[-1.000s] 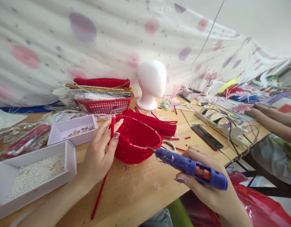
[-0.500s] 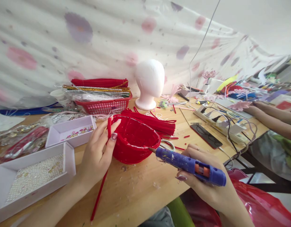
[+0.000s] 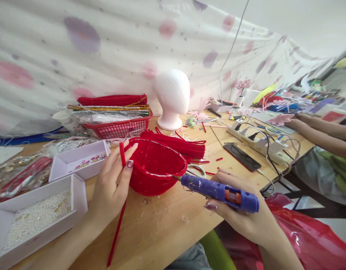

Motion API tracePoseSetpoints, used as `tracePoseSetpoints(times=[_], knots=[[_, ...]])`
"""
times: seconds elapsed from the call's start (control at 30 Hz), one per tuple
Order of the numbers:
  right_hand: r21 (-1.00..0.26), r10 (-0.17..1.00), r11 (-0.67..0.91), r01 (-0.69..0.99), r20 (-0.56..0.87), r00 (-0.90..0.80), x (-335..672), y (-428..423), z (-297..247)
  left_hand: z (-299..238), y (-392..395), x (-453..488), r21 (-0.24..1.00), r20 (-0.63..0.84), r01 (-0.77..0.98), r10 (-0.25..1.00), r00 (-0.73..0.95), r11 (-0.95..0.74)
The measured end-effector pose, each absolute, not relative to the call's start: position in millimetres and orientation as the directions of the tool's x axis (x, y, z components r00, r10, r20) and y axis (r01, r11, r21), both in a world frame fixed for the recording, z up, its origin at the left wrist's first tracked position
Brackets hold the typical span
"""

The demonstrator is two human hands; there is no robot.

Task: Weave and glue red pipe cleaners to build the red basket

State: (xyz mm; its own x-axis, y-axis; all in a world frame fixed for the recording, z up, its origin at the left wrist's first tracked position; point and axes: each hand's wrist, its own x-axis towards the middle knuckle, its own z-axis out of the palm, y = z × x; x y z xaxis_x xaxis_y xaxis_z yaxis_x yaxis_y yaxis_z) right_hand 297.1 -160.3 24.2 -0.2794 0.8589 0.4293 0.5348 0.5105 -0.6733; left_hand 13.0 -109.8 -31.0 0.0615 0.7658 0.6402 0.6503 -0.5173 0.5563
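Observation:
A red fuzzy bowl-shaped piece stands open side up on the table, whitish glue along its rim. My left hand is closed on its left edge, thumb outside. A red pipe cleaner runs through the same fingers, its lower end slanting down over the table. My right hand grips a blue glue gun, whose nozzle meets the near right part of the rim. Behind the bowl lies a bundle of red pipe cleaners. Scissor handles show just right of it.
A white foam head and a red basket of pipe cleaners stand behind. Pale boxes of pearls and gems sit left. Rightward are a phone, a power strip with cables, and another person's arms.
The view has turned slightly right, so everything sits a little further left. Both hands keep their holds, and the nozzle remains at the near right rim.

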Motion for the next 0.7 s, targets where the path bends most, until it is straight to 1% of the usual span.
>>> tracePoseSetpoints(times=[0.17,0.43,0.57,0.7], knots=[[-0.697,0.871,0.490,0.524,0.412,-0.266,299.9,-159.7,21.7,-31.7,-109.2,12.9,0.567,0.628,0.650,0.777,0.056,-0.505],[-0.759,0.914,0.403,0.512,0.306,-0.266,306.9,-157.1,19.9,-33.6,-109.5,11.8,0.563,0.640,0.647,0.767,0.052,-0.514],[-0.745,0.918,0.396,0.537,0.301,-0.258,314.4,-156.9,20.4,-34.9,-108.0,11.5,0.576,0.637,0.640,0.770,0.038,-0.508],[-0.720,0.944,0.330,0.610,0.255,-0.210,330.3,-156.7,22.1,-36.1,-105.9,11.0,0.598,0.627,0.630,0.779,0.017,-0.495]])
